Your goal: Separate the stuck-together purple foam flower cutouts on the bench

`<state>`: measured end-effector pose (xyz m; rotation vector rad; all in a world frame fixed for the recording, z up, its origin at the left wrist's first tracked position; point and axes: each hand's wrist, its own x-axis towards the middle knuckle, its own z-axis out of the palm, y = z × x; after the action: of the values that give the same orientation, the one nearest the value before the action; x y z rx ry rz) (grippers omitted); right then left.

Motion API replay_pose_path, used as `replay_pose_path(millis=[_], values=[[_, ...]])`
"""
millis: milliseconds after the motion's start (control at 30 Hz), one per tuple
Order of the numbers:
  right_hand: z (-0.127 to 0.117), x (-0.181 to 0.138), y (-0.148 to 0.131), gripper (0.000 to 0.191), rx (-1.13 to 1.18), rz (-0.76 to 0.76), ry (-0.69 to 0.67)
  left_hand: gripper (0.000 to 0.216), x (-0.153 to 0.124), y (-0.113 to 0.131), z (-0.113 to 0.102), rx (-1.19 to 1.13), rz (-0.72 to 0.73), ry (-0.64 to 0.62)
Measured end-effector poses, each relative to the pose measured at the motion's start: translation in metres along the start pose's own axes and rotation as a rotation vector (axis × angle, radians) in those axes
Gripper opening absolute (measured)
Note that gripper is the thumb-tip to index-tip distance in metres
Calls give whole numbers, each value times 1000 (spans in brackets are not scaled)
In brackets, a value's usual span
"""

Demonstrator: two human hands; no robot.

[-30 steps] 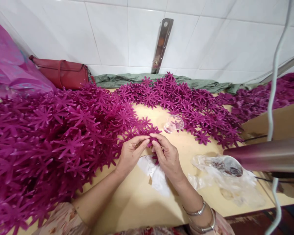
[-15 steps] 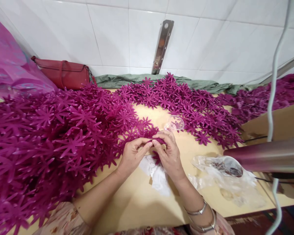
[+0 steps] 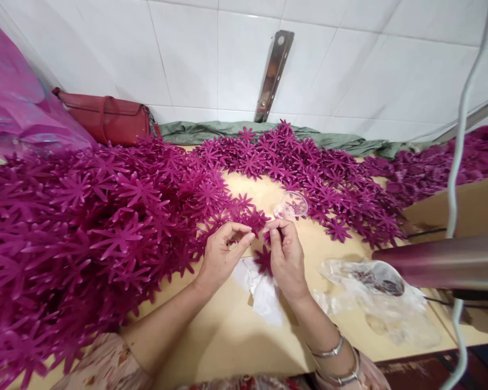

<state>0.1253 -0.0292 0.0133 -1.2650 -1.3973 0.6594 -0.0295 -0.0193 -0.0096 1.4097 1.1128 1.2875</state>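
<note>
My left hand (image 3: pixel 223 254) is over the middle of the table, thumb and index finger slightly apart with nothing seen between them. Just to its right, my right hand (image 3: pixel 287 254) pinches a magenta artificial flower piece (image 3: pixel 267 236), mostly hidden by the fingers. A star-shaped magenta piece (image 3: pixel 262 261) shows below, partly behind my right hand. Crumpled white cloth or paper (image 3: pixel 260 292) lies under and between my wrists. Beyond my fingertips is a small clear plastic dish (image 3: pixel 291 205).
A large heap of magenta flower pieces (image 3: pixel 117 216) covers the left side; another pile (image 3: pixel 305 168) runs along the back. A red handbag (image 3: pixel 106 119) leans at the wall. To the right are a clear plastic bag (image 3: pixel 390 309), a metallic cylinder (image 3: pixel 443 262) and a hanging white cable (image 3: pixel 455 162).
My hands have parted slightly. The left fingers have let go of the magenta piece that both hands pinched, and it stays with my right hand.
</note>
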Motion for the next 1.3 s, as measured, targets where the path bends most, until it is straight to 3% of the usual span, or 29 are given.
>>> replay_pose_path(millis=[233, 400, 533, 733, 933, 1100, 1300], values=[[2, -5, -3, 15, -35, -49, 22, 23, -1, 9, -1, -5, 5, -64], [4, -5, 1, 19, -24, -114, -49, 24, 0, 16, -3, -6, 33, -125], [4, -4, 0, 27, -64, -230, -49, 29, 1, 9, -1, -126, -3, -61], [5, -5, -2, 35, 107, -147, -93, 34, 3, -2, 2, -302, -58, -112], [5, -4, 1, 40, 32, -190, -28, 34, 8, -1, 1, -381, -87, 14], [3, -3, 2, 19, -195, -310, 80, 41, 10, 0, 2, -437, -128, 54], [3, -1, 3, 8, -185, -270, 65, 24, 9, 5, 1, -371, -135, -23]])
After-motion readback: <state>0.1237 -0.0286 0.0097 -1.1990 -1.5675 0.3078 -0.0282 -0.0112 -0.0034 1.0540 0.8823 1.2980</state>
